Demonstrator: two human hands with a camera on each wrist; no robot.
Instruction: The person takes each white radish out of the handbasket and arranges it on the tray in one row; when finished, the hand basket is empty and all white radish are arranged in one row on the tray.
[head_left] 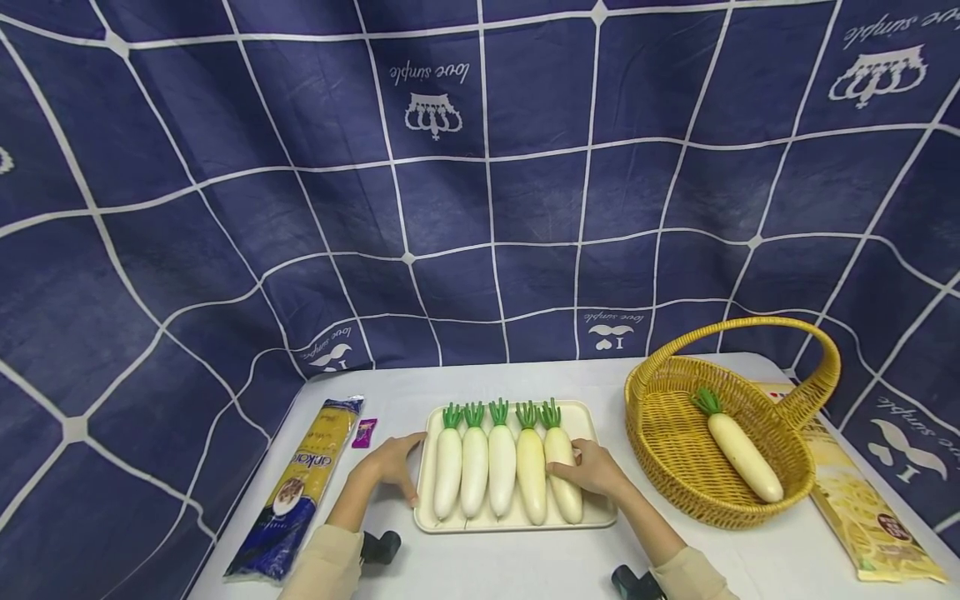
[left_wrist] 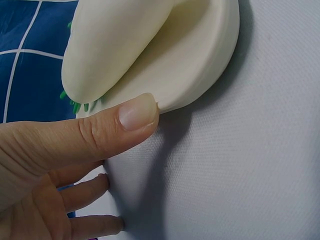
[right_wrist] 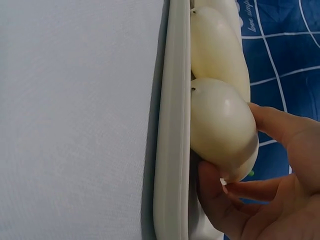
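Several white radishes (head_left: 502,471) with green tops lie side by side on a cream tray (head_left: 600,510). At the tray's right end, my right hand (head_left: 590,467) grips the rightmost radish (head_left: 567,492), with thumb and fingers on either side of it. In the right wrist view this radish (right_wrist: 220,120) leans against its neighbour, close to the tray wall (right_wrist: 172,120). My left hand (head_left: 393,465) spreads along the tray's left edge, its thumb (left_wrist: 135,115) right at the rim and the other fingers outside it.
A yellow wicker basket (head_left: 652,450) holding one radish (head_left: 744,457) stands at the right, partly over a noodle packet (head_left: 862,508). On the left lie a blue and yellow pasta packet (head_left: 300,492) and a small purple wrapped sweet (head_left: 364,433). A blue curtain (head_left: 525,200) hangs behind the table.
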